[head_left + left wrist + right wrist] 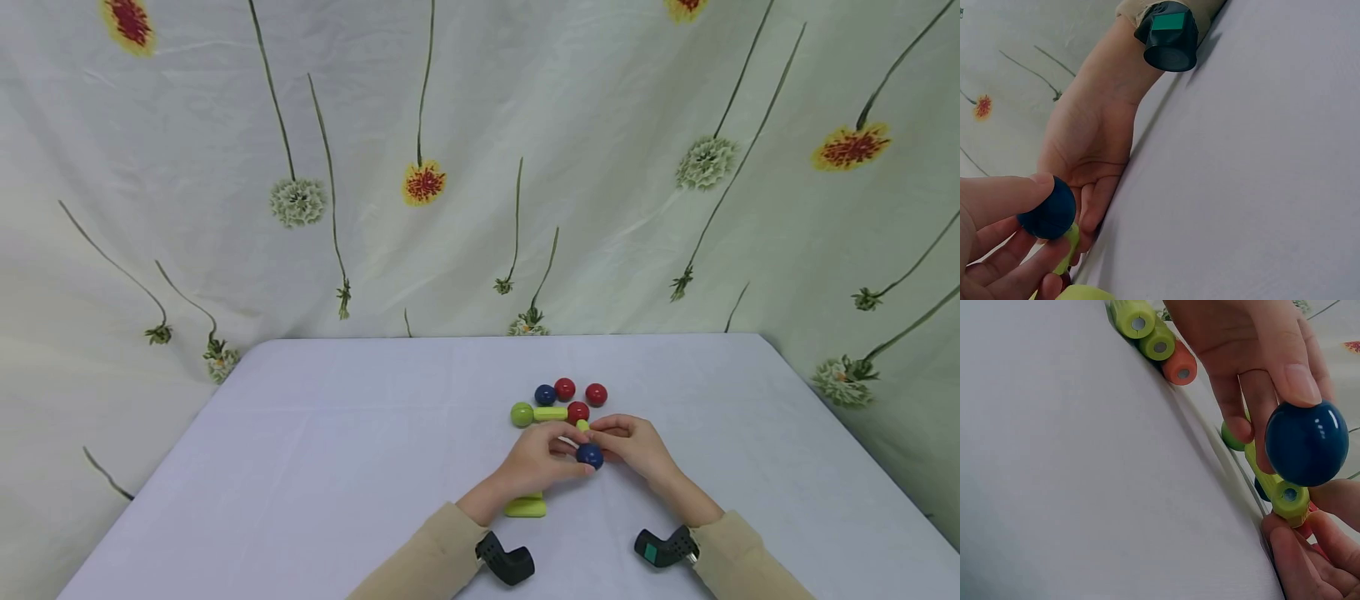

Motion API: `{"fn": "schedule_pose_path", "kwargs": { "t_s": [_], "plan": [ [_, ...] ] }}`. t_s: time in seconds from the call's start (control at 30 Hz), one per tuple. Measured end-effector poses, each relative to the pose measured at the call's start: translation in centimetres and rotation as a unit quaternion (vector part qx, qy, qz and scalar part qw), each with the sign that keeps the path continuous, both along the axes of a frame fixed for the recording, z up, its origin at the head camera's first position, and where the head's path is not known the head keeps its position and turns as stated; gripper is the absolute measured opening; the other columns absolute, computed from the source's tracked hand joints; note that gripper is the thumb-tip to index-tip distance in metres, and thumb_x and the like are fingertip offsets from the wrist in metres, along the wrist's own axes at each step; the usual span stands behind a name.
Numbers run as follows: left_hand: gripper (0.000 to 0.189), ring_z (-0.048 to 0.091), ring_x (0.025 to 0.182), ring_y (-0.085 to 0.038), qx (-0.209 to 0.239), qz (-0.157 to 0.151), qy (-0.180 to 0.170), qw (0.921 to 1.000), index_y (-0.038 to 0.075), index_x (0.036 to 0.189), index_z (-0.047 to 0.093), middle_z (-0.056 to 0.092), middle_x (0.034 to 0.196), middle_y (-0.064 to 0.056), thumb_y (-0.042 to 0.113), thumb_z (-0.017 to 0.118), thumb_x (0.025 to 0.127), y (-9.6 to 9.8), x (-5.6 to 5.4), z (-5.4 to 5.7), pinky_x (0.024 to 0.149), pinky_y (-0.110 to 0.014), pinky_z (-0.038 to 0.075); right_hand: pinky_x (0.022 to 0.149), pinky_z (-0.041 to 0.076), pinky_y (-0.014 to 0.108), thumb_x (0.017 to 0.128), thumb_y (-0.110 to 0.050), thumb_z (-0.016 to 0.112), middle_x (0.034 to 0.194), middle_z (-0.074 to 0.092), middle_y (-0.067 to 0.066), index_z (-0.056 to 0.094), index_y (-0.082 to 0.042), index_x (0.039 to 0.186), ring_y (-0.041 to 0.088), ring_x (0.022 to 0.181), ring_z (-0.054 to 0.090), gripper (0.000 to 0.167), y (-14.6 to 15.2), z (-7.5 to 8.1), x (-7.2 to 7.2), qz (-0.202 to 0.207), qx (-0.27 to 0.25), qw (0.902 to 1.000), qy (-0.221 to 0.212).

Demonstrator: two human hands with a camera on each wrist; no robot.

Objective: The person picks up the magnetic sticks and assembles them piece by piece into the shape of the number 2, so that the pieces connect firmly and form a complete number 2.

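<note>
Blue and glossy, a ball [1307, 444] sits pinched in the left hand [536, 461], thumb on top and fingers curled beneath, just in front of the red ball [577, 411] that anchors the little build on the white table [315, 433]. The right hand [637, 446] meets it from the other side; its fingertips [1297, 550] curl round the open end of a lime-green stick [1279, 487], whose grey socket faces the blue ball and lies just beside it, not yet touching as far as the right wrist view shows.

Left of the red ball a second green stick [550, 413] runs to a green ball [522, 414]. Just behind the red ball lie three loose balls: another blue ball [545, 395] and two red ones [565, 388] [596, 394]. Well in front of it, under the left wrist, lies a small stack of spare sticks [525, 506], green with one orange in the right wrist view.

By my reading, the step in hand is capping the stick's free end. The next move calls for the blue ball to be brought squarely onto the socket while the right fingers keep the stick steady, so the joint at the red ball is not pulled loose.
</note>
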State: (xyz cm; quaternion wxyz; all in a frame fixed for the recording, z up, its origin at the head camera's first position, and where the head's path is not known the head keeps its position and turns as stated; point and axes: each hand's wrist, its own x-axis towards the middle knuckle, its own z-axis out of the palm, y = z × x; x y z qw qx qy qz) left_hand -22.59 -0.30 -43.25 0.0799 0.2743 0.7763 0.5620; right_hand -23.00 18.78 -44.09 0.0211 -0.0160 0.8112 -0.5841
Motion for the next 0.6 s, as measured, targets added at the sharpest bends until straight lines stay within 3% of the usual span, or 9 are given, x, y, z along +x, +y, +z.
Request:
{"fn": "schedule_pose_path", "kwargs": {
  "t_s": [0.2,0.6],
  "plan": [
    [0.03,0.064,0.087,-0.01,-0.007,0.003,0.007,0.9999,0.008,0.102,0.066,0.064,0.102,0.0,0.015,0.079,0.076,0.13,0.19,-0.21,0.079,-0.022,0.05,0.069,0.054,0.026,0.087,-0.017,0.068,0.095,0.069,0.013,0.064,0.006,0.105,0.017,0.08,0.065,0.029,-0.01,-0.08,-0.02,0.002,0.008,1.0,0.001],
    [0.027,0.061,0.084,-0.002,-0.051,-0.002,0.054,0.9972,0.01,0.1,0.065,0.062,0.099,0.005,0.016,0.079,0.077,0.29,0.3,-0.6,0.078,-0.018,0.049,0.069,0.054,0.027,0.087,-0.018,0.068,0.095,0.069,0.013,0.063,0.007,0.107,0.018,0.08,0.065,0.033,0.05,-0.41,-0.25,0.015,-0.005,0.9999,0.003]
  ]
}}
